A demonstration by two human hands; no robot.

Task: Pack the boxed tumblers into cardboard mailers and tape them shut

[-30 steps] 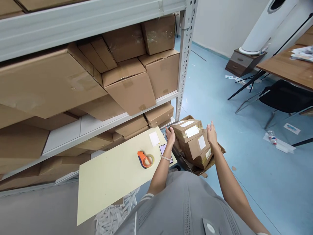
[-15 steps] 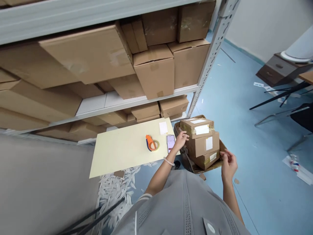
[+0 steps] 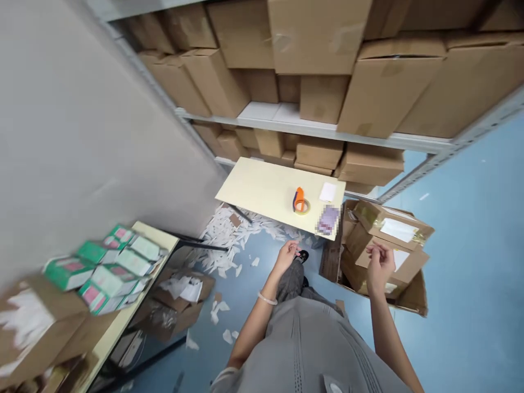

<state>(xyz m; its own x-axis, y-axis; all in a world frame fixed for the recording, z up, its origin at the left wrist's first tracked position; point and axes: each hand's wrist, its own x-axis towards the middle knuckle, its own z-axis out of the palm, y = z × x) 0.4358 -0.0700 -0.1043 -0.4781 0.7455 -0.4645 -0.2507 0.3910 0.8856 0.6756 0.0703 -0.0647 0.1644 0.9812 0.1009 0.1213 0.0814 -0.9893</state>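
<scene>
My left hand (image 3: 287, 255) hangs over the floor in front of the cream table, fingers loosely curled and holding nothing I can see. My right hand (image 3: 380, 267) is raised in front of the stacked parcels, its fingers bent, slightly apart and without a visible object. Behind it, taped cardboard parcels (image 3: 362, 245) with white labels sit in a large open carton (image 3: 420, 297). On the cream table (image 3: 262, 185) lie an orange tape dispenser (image 3: 300, 201), a white slip of paper (image 3: 328, 191) and a blurred-out phone (image 3: 328, 220).
Metal shelving (image 3: 311, 128) full of brown boxes stands behind the table. To the left, another table (image 3: 158, 232) bears green-and-white boxes (image 3: 118, 278) and an open carton (image 3: 61, 322). White paper scraps (image 3: 223, 240) litter the floor, with a carton (image 3: 184, 311) underneath that table.
My view has swung left, bringing the left-hand table and green boxes into sight. Both hands have come away from the parcel stack, the left one moving down and left.
</scene>
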